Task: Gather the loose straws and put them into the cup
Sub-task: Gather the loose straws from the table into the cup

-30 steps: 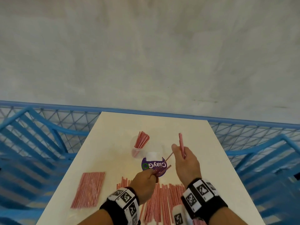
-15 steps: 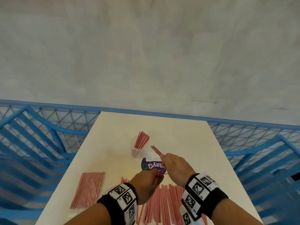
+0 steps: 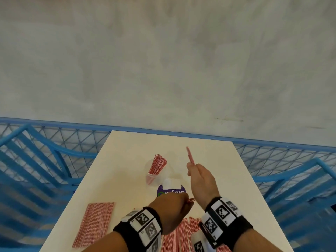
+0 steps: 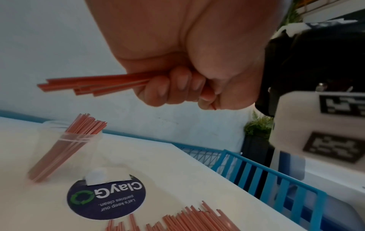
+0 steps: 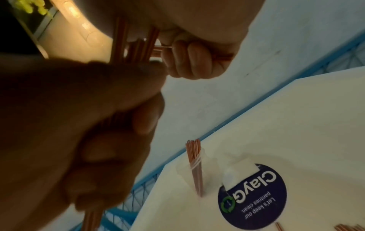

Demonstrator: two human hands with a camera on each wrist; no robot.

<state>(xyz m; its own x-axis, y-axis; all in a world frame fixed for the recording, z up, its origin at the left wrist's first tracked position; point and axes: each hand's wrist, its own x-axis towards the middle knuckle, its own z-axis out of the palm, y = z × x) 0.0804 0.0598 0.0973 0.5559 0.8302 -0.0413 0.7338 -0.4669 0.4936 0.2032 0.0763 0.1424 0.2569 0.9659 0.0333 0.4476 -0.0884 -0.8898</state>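
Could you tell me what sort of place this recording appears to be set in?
Probably a café terrace or pantry: a cream table against a plain wall, blue slatted chairs alongside, stirrer-like straws in a clear cup.

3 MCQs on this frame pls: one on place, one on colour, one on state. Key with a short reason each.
1. Where does the clear plastic cup stand?
A. far side of the round purple sticker
B. off the table
C. in the right hand

2. What colour are the thin straws?
A. green
B. red
C. black

3. What is the right hand doing?
A. lying flat
B. hanging idle
C. gripping a bundle of straws

Key: A, cup sits just beyond the sticker; B, every straw shows red; C, fingers curl round the bundle, its ends sticking up.
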